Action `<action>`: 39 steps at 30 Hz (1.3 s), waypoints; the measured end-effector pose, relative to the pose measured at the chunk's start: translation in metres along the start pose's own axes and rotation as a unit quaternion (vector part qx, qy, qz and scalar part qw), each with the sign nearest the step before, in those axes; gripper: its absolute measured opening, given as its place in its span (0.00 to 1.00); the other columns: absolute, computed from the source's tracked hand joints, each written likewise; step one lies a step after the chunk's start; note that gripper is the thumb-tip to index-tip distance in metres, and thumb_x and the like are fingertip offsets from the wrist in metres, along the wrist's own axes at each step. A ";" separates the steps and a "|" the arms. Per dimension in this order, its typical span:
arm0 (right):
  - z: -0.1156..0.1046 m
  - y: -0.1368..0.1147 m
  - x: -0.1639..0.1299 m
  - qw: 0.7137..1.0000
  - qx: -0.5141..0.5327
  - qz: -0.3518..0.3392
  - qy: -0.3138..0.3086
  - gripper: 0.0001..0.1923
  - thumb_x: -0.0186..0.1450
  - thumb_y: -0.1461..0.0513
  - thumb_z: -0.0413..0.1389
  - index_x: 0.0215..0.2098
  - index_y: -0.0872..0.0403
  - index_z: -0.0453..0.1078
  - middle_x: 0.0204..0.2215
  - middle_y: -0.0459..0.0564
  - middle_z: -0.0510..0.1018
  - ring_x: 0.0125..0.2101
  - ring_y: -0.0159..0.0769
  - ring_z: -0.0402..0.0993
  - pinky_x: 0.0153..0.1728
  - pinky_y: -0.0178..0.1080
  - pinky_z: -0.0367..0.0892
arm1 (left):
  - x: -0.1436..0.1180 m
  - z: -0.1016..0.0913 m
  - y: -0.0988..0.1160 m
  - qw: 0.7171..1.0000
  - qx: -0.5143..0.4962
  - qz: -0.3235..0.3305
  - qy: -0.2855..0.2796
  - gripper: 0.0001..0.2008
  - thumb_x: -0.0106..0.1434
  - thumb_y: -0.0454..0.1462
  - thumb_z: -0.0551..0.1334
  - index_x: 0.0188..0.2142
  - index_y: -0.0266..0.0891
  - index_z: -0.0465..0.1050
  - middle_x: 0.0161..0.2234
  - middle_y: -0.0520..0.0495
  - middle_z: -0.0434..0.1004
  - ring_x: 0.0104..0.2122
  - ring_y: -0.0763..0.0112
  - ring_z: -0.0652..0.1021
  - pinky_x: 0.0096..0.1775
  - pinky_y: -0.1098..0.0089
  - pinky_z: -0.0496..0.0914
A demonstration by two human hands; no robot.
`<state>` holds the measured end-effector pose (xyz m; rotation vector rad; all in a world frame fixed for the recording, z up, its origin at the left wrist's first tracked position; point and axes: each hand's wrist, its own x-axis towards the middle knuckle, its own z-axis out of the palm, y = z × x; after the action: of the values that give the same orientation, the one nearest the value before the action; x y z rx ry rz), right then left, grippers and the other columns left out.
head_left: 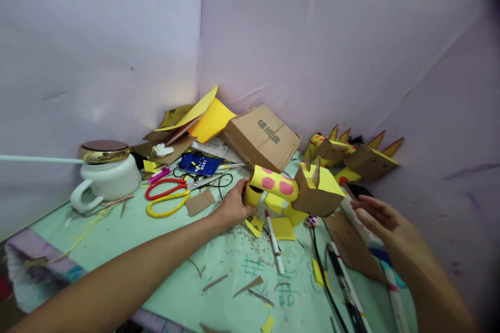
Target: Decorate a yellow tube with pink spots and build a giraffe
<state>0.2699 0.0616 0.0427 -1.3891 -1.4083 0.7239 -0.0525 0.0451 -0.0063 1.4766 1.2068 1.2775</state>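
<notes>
My left hand [235, 205] grips the near end of a cardboard animal model by a short yellow upright piece. The model has a yellow tube [275, 184] with pink spots and a brown and yellow box head [319, 195] with pointed ears. My right hand [385, 221] is apart from it on the right, fingers stretched out and holding nothing. Below the model lie a pink-tipped white marker [274, 244] and a yellow paper square [284, 229]. Red and yellow-handled scissors [172, 197] rest left of my left hand.
A white lidded mug [111, 177] stands at the left. A cardboard box [263, 132] and yellow sheets [213, 117] lean at the back wall. Similar spiked models [369, 161] sit at the back right. Cardboard scraps [250, 287], a black cable [322, 265] and pens [347, 283] litter the front.
</notes>
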 end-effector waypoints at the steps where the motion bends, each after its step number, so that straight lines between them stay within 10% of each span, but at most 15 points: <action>1: 0.009 -0.005 -0.004 0.999 0.035 0.013 -0.004 0.33 0.49 0.49 0.65 0.50 0.49 0.66 0.51 0.59 0.73 0.52 0.51 0.69 0.50 0.50 0.65 | 0.000 0.000 -0.001 1.000 0.003 0.000 0.001 0.32 0.44 0.29 0.65 0.52 0.38 0.64 0.46 0.45 0.75 0.45 0.58 0.74 0.48 0.60 0.68; 5: 0.048 -0.019 -0.014 0.980 0.171 -0.008 -0.101 0.47 0.46 0.51 0.68 0.60 0.47 0.55 0.61 0.58 0.62 0.59 0.49 0.60 0.54 0.49 0.62 | 0.001 0.000 -0.001 1.000 0.007 0.001 0.001 0.30 0.45 0.29 0.64 0.50 0.37 0.65 0.47 0.44 0.74 0.46 0.58 0.74 0.48 0.60 0.68; 9: 0.068 -0.016 -0.012 0.965 0.179 -0.032 -0.191 0.41 0.47 0.54 0.69 0.56 0.51 0.61 0.52 0.57 0.73 0.51 0.50 0.70 0.47 0.47 0.68 | 0.000 0.001 -0.001 1.000 0.010 0.003 0.003 0.29 0.45 0.28 0.63 0.50 0.37 0.65 0.47 0.44 0.74 0.45 0.59 0.74 0.47 0.62 0.69; 18: 0.080 -0.006 -0.004 0.967 0.240 -0.043 -0.069 0.30 0.45 0.59 0.69 0.46 0.52 0.70 0.35 0.50 0.81 0.41 0.46 0.76 0.42 0.45 0.70 | -0.003 -0.001 0.005 0.998 0.056 -0.023 0.011 0.33 0.47 0.31 0.64 0.54 0.38 0.62 0.46 0.44 0.76 0.45 0.58 0.75 0.47 0.60 0.69; 24: 0.076 -0.029 -0.013 0.900 0.428 0.070 -0.048 0.23 0.50 0.52 0.66 0.43 0.50 0.73 0.35 0.49 0.82 0.35 0.42 0.78 0.38 0.44 0.72 | -0.003 -0.004 0.016 0.994 0.105 0.010 0.033 0.29 0.49 0.32 0.63 0.53 0.39 0.63 0.47 0.44 0.74 0.47 0.58 0.74 0.51 0.60 0.67; 31: 0.073 -0.045 -0.031 0.812 0.509 0.228 -0.173 0.21 0.59 0.47 0.58 0.42 0.52 0.75 0.37 0.51 0.83 0.36 0.42 0.79 0.43 0.44 0.70 | 0.008 -0.021 0.019 0.926 0.300 0.097 0.209 0.32 0.54 0.38 0.63 0.57 0.34 0.58 0.56 0.32 0.64 0.58 0.46 0.63 0.58 0.47 0.58; 39: 0.094 -0.066 -0.057 0.747 0.522 0.307 -0.275 0.27 0.57 0.45 0.59 0.43 0.57 0.73 0.34 0.54 0.82 0.33 0.41 0.79 0.34 0.40 0.72 | -0.015 -0.015 0.049 0.988 0.056 0.089 0.114 0.31 0.56 0.45 0.62 0.56 0.35 0.58 0.52 0.35 0.69 0.53 0.53 0.70 0.55 0.53 0.63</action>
<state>0.1512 0.0168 0.0588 -0.6681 -0.5988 2.0981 -0.0610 0.0201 0.0406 1.5799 1.3375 1.5551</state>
